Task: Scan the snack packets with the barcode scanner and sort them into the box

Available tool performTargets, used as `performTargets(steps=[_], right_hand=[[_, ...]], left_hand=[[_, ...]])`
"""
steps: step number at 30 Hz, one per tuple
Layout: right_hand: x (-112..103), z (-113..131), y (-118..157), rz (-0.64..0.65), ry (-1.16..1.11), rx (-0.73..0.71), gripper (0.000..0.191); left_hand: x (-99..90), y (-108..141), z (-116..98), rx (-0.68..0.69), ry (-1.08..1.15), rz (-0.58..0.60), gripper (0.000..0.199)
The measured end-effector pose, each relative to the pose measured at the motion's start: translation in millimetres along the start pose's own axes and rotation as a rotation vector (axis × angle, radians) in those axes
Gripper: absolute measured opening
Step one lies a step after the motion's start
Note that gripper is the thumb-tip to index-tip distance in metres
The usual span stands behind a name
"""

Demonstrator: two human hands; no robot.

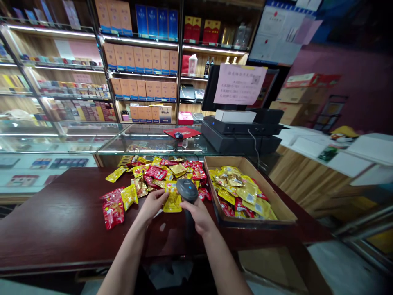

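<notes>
A yellow snack packet (172, 203) is pinched at its left edge by my left hand (154, 203). My right hand (197, 213) is wrapped around the handle of a dark grey barcode scanner (187, 189), whose head shows a small blue light. The scanner's head partly covers the yellow packet's upper right side. Behind both hands spreads a loose pile of red and yellow snack packets (156, 172). Left of my left hand lie a few red packets (113, 213) with a yellow packet (129, 196) leaning against them.
An open cardboard box (285, 219) of similar packets stands to the right on the dark wooden table (67, 221). Beyond are a glass counter (144, 131), a mouse (178, 135) on a red mat, and a monitor (211, 88) bearing a paper notice. Stocked shelves (138, 73) line the back.
</notes>
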State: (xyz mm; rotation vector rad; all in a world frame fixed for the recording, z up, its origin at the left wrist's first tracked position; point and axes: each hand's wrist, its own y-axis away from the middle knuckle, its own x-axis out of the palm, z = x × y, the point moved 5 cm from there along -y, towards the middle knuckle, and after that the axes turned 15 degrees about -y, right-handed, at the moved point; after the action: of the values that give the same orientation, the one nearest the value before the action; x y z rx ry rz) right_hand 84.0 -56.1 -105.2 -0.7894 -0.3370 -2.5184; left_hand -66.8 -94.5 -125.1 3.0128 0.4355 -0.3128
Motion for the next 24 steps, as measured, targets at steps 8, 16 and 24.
performTargets(steps=[8, 16, 24], right_hand=[[-0.7, 12.6, 9.5, -0.053, 0.127, -0.079, 0.028], [8.0, 19.8, 21.9, -0.033, 0.285, -0.019, 0.025], [11.1, 16.9, 24.9, -0.028, 0.288, 0.0, 0.026]], left_hand=[[7.9, -9.2, -6.9, 0.019, 0.229, -0.011, 0.049], [17.3, -39.8, -14.3, 0.047, 0.283, -0.001, 0.048], [23.2, -41.0, -13.6, 0.032, 0.296, 0.025, 0.048]])
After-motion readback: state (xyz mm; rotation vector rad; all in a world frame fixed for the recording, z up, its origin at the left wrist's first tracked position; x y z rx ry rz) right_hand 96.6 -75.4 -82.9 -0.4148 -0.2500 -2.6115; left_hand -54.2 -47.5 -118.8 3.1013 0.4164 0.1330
